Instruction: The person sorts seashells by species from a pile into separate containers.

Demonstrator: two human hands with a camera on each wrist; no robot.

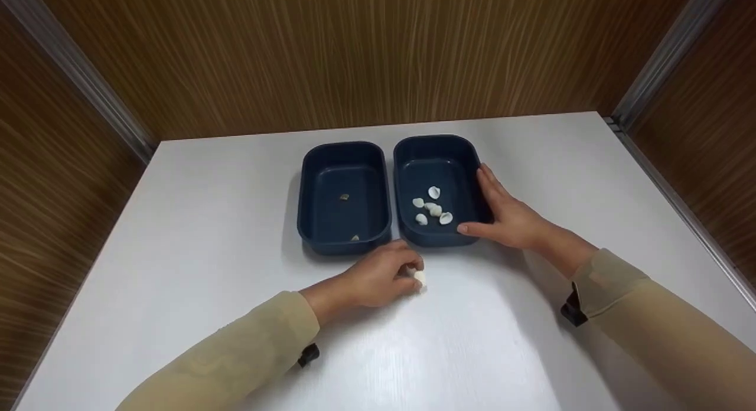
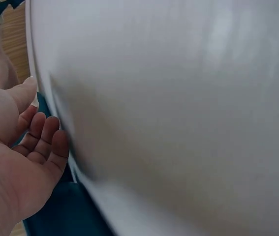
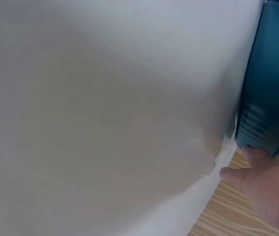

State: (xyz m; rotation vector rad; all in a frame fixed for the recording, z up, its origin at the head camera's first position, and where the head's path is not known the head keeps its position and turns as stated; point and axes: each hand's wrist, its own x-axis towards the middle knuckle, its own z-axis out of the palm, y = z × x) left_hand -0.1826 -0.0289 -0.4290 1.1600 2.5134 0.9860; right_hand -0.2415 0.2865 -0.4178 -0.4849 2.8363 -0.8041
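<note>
Just in front of two dark blue trays, my left hand (image 1: 378, 278) pinches a small white seashell (image 1: 420, 278) between thumb and fingers. In the left wrist view only a sliver of this shell (image 2: 35, 102) shows at the fingertips. My right hand (image 1: 512, 222) touches the right tray (image 1: 437, 240), its fingers fairly straight along the outer right side and its thumb over the near right corner. Several white seashells (image 1: 435, 210) lie inside that tray. The left tray (image 1: 342, 247) holds two small brownish pieces (image 1: 344, 196), too small to identify.
The trays stand side by side with a narrow gap on a white table (image 1: 224, 222). Wood-grain panels (image 1: 378, 56) rise behind the table and at both sides. Dark devices (image 1: 308, 355) sit beneath both sleeves at the wrists.
</note>
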